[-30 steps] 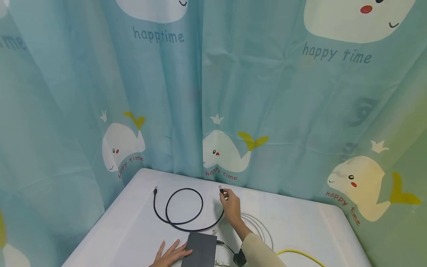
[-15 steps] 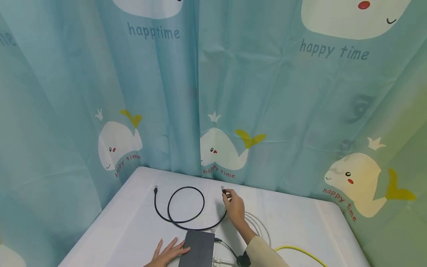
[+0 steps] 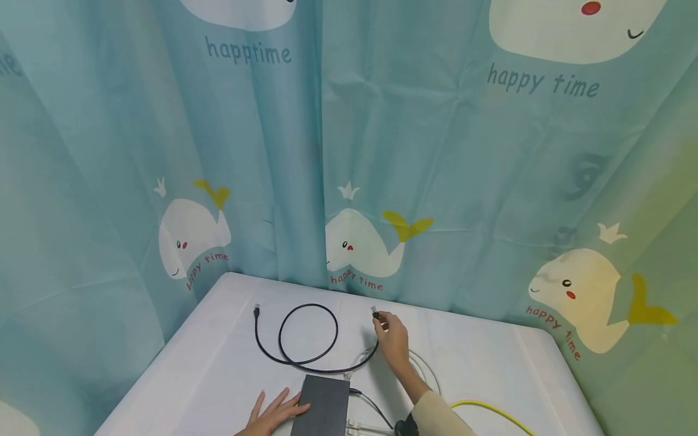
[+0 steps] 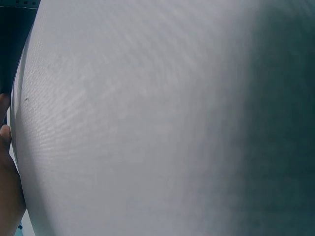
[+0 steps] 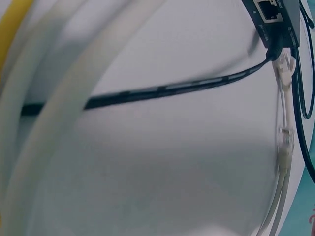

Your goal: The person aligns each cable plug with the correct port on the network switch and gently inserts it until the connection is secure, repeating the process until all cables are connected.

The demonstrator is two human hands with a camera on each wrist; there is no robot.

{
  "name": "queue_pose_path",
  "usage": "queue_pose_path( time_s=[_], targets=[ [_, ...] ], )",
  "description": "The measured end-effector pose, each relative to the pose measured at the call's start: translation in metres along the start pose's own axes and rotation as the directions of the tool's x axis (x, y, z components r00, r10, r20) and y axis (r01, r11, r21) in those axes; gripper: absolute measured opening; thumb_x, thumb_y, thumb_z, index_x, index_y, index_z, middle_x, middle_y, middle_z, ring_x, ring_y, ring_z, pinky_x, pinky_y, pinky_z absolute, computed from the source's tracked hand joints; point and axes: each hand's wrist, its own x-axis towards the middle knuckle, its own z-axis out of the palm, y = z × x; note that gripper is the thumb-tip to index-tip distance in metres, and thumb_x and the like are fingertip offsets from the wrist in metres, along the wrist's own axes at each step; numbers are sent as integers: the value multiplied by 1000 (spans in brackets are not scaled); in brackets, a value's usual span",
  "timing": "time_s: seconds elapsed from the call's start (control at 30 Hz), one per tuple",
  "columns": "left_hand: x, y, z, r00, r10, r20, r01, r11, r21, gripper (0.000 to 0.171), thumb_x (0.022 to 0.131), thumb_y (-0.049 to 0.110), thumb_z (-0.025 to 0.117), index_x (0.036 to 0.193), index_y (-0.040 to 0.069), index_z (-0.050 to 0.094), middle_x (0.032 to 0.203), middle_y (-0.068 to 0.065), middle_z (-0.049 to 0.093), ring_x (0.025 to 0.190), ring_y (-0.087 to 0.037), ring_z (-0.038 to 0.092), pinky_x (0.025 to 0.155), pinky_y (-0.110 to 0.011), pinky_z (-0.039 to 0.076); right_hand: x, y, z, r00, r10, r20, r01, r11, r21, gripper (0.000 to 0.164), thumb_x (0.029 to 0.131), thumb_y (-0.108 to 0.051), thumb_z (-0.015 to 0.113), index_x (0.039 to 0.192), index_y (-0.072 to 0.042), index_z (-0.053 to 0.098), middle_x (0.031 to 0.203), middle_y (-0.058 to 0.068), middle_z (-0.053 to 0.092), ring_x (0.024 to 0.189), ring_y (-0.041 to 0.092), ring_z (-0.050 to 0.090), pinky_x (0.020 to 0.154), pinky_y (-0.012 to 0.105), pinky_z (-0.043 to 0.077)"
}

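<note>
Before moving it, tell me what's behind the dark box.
Beyond the dark box: looped black cable and, near the far right corner, pale plugs. Anything the box covers is hidden.

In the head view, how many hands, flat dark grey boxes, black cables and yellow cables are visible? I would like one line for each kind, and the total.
Hands: 2 (left hand, right hand)
Flat dark grey box: 1
Black cables: 2 (looped black cable with clear plugs, thin black lead plugged into the box)
Yellow cable: 1
Total: 6
</note>
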Motion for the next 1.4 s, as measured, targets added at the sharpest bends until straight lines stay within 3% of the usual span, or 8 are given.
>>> queue_pose_path(
  time_s=[0.23,0.57,0.77,0.97,1.2,1.27,1.4],
  targets=[
    [2,1,2,1000,-8,-9,8,1000,19,56,86,41,64,139,36,47,146,-1,37,139,-33,19,95,-69,-9,0,8,-12,1000,-17,-22,17,1000,4,15,83,-2,70,97,0,68,80,4,63,68,15,59,57,27,51],
    [0,3,2,999,-41,-14,40,999,-23,51,88,36,63,138,35,50,146,-2,37,140,-30,16,95,-69,-11,-6,14,-21,994,-102,-49,100,995,-28,17,82,-1,71,99,3,69,79,3,61,67,14,59,55,25,50],
    [1,1,5,997,-36,-61,38,999,33,52,86,39,64,136,37,50,144,-1,40,139,-29,19,95,-69,-9,-9,16,-28,994,-110,-26,109,994,-15,18,85,-2,68,103,3,68,84,5,60,72,17,60,57,26,51],
    [-2,5,15,988,-77,-136,84,995,50,43,87,42,62,130,40,56,140,0,46,138,-26,24,102,-48,-24,-18,22,-37,990,-143,-12,142,990,-23,18,83,-1,70,100,4,68,84,3,59,72,15,60,55,23,50],
    [0,4,9,990,-63,-122,72,995,70,46,86,39,63,131,39,55,141,0,45,137,-29,24,98,-67,-8,-21,23,-43,975,-221,-20,221,975,5,16,80,0,72,96,2,69,82,1,59,70,12,58,53,20,48],
    [1,4,11,989,-63,-135,71,996,59,45,86,39,64,131,39,55,141,0,45,137,-31,24,100,-60,-17,-21,23,-45,969,-246,-16,246,969,10,16,79,1,73,95,1,70,81,0,59,69,11,56,52,20,47],
    [1,5,21,977,-46,-207,73,989,125,41,87,43,62,128,39,58,137,-1,50,135,-27,29,99,-28,-28,-23,22,-49,966,-259,19,258,966,26,17,79,1,73,95,0,71,82,-2,58,69,5,53,52,19,46]
  ],
)
